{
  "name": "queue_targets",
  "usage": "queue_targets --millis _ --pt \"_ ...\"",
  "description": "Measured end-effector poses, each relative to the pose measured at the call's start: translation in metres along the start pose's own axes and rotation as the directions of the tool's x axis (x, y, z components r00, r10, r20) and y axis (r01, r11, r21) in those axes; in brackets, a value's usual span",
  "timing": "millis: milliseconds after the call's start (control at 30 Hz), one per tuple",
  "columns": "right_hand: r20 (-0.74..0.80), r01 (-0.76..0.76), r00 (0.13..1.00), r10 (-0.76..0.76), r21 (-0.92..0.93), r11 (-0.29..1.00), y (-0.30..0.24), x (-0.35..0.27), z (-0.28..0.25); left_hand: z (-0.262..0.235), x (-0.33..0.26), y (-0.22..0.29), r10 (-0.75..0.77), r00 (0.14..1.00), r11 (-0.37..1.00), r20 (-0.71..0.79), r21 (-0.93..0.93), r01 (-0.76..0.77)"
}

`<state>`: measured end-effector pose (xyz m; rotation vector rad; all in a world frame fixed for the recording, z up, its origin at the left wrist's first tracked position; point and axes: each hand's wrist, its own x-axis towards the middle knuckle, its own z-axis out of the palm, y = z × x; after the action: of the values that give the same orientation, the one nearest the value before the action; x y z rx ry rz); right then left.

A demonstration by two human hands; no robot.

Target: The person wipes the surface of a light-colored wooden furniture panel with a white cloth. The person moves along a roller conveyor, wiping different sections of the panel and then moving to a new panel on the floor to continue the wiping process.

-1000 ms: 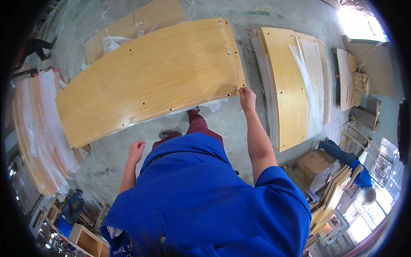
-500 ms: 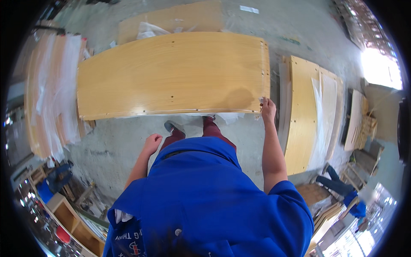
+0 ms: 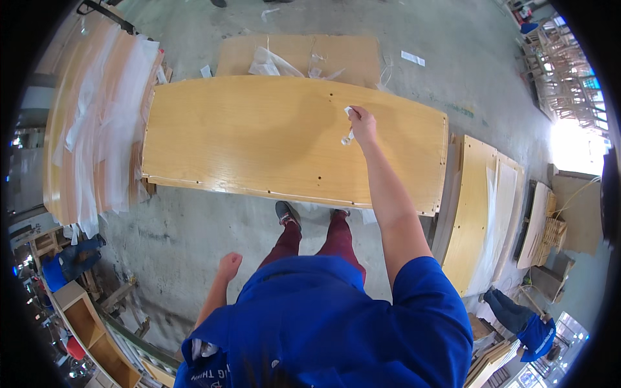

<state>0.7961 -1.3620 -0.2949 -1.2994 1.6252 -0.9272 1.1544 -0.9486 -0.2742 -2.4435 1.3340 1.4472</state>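
Right hand (image 3: 363,125) shifted inward over panel (image 3: 252,132) | clamped on white strip (image 3: 347,140) | panel's long axis left-right (left hand (image 3: 229,266) fisted)

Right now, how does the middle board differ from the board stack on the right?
The middle board lies side to side, while the right stack runs front to back. The middle board's top is unwrapped, but the right stack has pale wrapping across part of its top. Both show yellowish wood with small dark holes.
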Motion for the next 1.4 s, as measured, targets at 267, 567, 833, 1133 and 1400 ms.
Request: queue_targets --millis 267,567,833,1133,1400 --pt "-0.135 0.191 0.962 -0.236 -0.285 0.939 0.006 0.056 0.049 -0.024 -0.013 -0.052 -0.177 0.983 0.981 0.050 -0.067 0.180" --pt "-0.073 0.151 0.977 -0.199 -0.420 0.895 0.003 0.071 0.061 -0.034 0.007 -0.071 -0.133 0.991 0.981 0.030 -0.141 0.136" --pt "-0.065 0.184 0.967 -0.246 -0.491 0.851 0.004 0.074 0.070 -0.038 0.016 -0.072 -0.133 0.991 0.976 0.019 -0.174 0.134" --pt "-0.080 0.162 0.970 -0.228 -0.488 0.858 0.001 0.061 0.067 -0.039 0.029 -0.072 -0.104 0.994 0.969 0.045 -0.221 0.112" --pt "-0.042 0.144 0.982 -0.186 -0.470 0.871 0.011 0.016 0.060 -0.040 0.047 -0.072 -0.024 1.000 0.983 0.006 -0.182 0.025"
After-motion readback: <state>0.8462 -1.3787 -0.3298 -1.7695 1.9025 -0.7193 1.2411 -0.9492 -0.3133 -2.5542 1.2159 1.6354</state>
